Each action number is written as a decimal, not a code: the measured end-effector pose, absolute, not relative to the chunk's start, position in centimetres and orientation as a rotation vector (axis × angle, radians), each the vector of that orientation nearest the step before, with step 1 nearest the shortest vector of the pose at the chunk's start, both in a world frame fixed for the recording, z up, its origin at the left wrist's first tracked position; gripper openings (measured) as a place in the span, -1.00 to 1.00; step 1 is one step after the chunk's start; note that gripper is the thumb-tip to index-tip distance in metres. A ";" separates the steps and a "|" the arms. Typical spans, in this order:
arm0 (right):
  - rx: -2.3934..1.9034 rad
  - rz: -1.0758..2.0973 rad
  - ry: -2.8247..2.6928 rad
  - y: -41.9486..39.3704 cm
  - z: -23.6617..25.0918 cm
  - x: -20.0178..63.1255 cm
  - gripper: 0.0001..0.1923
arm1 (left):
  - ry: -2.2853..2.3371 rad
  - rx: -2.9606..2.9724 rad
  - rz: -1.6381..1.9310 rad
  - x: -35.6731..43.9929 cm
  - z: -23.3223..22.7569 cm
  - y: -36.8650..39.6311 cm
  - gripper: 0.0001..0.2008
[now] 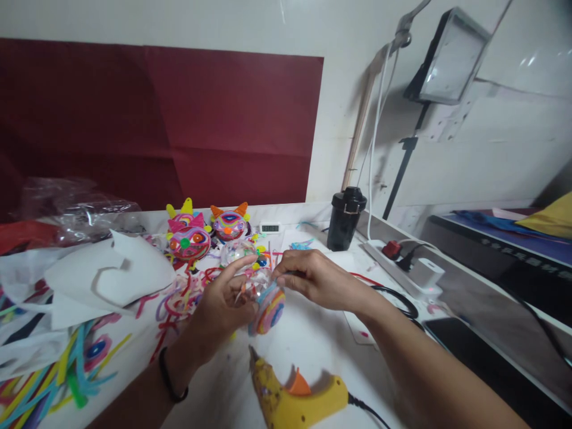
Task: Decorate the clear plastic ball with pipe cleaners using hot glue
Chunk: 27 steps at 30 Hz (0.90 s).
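Note:
My left hand point(224, 302) cradles a clear plastic ball point(267, 301) partly covered with coiled pink, orange and blue strips. My right hand point(308, 277) pinches a thin strip at the top of that ball. Both hands hover over the white table point(313, 339), just beyond a yellow glue gun point(292, 398) that lies on its side with an orange trigger. Behind the hands stand two finished decorated balls, one with yellow ears point(190, 238) and one with orange ears point(229, 224).
Loose coloured strips point(67, 369) and white paper sheets point(102, 280) cover the table's left. A black cup point(345, 218), a power strip with plugs point(402, 268), a small digital timer point(270, 227) and a lamp stand point(402, 173) sit at the back right. A red sheet hangs on the wall.

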State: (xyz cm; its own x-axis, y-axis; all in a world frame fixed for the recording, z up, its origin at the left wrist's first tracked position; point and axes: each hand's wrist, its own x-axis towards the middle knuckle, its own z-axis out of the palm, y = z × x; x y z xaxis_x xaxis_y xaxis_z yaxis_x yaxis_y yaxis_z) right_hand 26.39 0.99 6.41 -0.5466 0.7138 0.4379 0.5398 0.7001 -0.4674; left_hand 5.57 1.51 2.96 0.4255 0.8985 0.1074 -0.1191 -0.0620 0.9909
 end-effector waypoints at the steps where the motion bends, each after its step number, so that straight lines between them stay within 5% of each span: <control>1: -0.949 0.366 -2.304 1.0 6.4 26.4 -0.85 | 0.766 1.374 0.983 5.6 3.0 1.5 -0.27; 27: -0.840 -0.130 -2.452 0.9 5.9 25.9 -0.87 | 0.753 1.380 0.980 5.6 2.6 1.7 -0.29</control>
